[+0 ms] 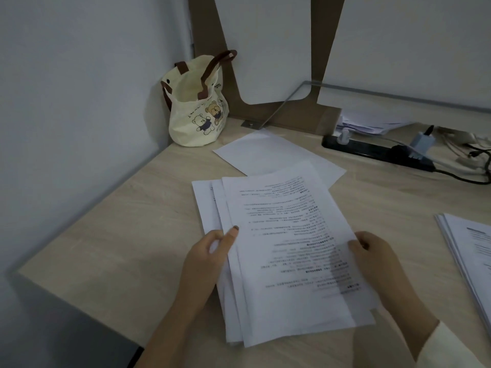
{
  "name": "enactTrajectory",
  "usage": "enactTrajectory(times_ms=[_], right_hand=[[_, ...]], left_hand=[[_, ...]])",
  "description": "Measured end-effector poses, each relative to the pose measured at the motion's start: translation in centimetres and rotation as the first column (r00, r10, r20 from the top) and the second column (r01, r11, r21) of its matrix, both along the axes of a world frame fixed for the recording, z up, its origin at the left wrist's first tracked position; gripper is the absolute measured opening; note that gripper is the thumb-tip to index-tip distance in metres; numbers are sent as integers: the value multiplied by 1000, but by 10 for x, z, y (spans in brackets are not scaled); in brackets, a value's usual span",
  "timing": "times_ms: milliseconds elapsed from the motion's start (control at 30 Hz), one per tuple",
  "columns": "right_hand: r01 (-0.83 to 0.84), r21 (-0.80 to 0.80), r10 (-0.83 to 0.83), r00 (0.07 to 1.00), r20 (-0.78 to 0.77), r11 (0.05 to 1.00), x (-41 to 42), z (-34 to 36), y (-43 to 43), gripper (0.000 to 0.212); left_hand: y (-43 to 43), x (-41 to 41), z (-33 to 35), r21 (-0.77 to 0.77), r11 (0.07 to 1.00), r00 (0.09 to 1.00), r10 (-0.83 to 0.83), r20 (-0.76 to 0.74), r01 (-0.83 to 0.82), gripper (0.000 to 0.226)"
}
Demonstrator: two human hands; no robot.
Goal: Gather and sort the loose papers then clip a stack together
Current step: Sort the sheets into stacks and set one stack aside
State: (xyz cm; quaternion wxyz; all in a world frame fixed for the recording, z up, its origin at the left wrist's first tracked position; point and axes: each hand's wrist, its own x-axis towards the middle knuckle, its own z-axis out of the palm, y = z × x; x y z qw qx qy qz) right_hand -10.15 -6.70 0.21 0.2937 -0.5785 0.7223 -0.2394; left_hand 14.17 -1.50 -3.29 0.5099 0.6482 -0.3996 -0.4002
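The printed sheets [287, 248] sit in the middle of the frame, a loose bundle fanned out so that several left edges show stepped one behind another, the near end low over the tabletop [119, 235] and the text facing up. From where things lie, I'd say the gathering step is in hand: the bundle is collected but not squared. The next move looks like tapping or sliding the edges flush, which calls for both sides to be eased just enough to let the pages slip into line. No clip shows anywhere, so one would have to be found before the stack can be fastened. The left hand [207, 264] grips the bundle's left edge, its thumb [231, 236] laid on the top page and the fingers tucked beneath. The right hand [377, 264] pinches the right edge in much the same way, fingers curled at the margin, a pale sleeve showing at the lower right. Both forearms come in from the bottom of the frame, angled toward each other. Just beyond the bundle, toward upper centre, a blank sheet [268, 152] lies flat, partly overlapped by the top page. A second stack [473, 251] rests at the right edge, well apart. A tote bag [196, 110] stands in the upper-left corner by the wall, and a power strip [372, 150] runs across the upper right.
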Motion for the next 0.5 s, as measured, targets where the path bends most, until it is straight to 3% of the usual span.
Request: enactTrajectory(times_ms=[100, 233, 400, 500], right_hand=[[-1, 57, -7, 991, 136, 998, 5, 5, 3, 13], [9, 173, -58, 958, 282, 985, 2, 9, 5, 19], [37, 152, -61, 985, 159, 988, -1, 5, -4, 36], [11, 194, -60, 967, 248, 981, -2, 9, -14, 41]], left_hand=[[0, 1, -1, 9, 999, 999, -33, 41, 32, 18], [0, 1, 1, -22, 999, 999, -37, -30, 36, 17], [5, 1, 6, -15, 995, 985, -97, -141, 95, 16], [8, 3, 9, -18, 994, 982, -109, -151, 108, 15]])
